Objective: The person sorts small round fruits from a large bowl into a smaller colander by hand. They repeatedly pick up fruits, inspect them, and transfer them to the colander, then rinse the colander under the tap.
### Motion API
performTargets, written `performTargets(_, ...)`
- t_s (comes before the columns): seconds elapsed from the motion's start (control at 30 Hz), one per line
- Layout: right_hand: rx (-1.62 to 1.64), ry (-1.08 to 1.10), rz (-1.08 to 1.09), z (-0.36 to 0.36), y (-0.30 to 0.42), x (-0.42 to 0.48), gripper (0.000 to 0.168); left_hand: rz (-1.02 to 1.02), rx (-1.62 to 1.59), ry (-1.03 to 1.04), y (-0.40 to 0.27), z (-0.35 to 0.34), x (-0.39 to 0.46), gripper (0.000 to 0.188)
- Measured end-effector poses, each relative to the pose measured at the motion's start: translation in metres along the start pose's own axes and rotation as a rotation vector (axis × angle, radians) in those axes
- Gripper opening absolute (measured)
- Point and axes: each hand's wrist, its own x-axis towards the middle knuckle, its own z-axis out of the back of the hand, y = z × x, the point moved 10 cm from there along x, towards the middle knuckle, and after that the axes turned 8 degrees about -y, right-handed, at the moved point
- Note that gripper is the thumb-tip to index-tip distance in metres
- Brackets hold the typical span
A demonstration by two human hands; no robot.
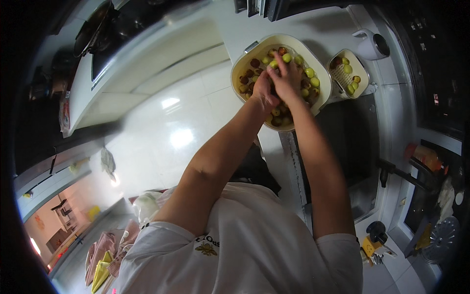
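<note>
Before me on the counter stands a large cream basin (318, 62) with green and reddish-brown fruits, jujubes by their look (309, 72), lying in what looks like water. Both of my hands are over the middle of it among the fruits. My left hand (263, 90) is slightly cupped, with its palm turned towards the other one. Close beside it, my right hand (286, 75) has its fingers spread, touching or just above a green fruit. Whether either hand holds a fruit is hidden. Right of the basin, a small cream strainer basket (361, 79) holds several similar fruits.
A white jug or kettle (369, 46) stands beyond the small basket. The dark sink (345, 139) lies to the right, with a black faucet (396, 171) at its far side. Far left are a stove and a wok (93, 29). Cloths (101, 257) lie at lower left.
</note>
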Motion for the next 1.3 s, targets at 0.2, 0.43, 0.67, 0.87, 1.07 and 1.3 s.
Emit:
performTargets(0.2, 0.443, 0.167, -0.143, -0.013, 0.019, -0.025, 0.056, -0.131, -0.003, -0.111, -0.021, -0.026, -0.035, 0.053)
performTargets(0.43, -0.119, -0.270, 0.016, 0.048, -0.018, 0.025, 0.043, -0.231, 0.282, -0.115, -0.044, -0.035, -0.071, 0.065)
performTargets(0.67, -0.081, 0.152, -0.247, -0.023, -0.010, 0.038, 0.056, -0.166, 0.129, -0.282, -0.051, 0.004, -0.026, 0.059)
performTargets(0.87, 0.487, 0.178, -0.304, -0.016, 0.005, -0.006, 0.045, -0.165, 0.150, -0.289, -0.055, 0.009, -0.004, 0.053)
performTargets(1.07, 0.145, -0.339, 0.054, 0.034, 0.024, -0.009, 0.031, -0.146, 0.274, 0.002, -0.023, -0.020, -0.023, 0.044)
performTargets(1.3, -0.256, -0.209, -0.076, 0.044, -0.026, 0.028, 0.042, -0.131, 0.404, -0.120, -0.053, -0.027, -0.062, 0.052)
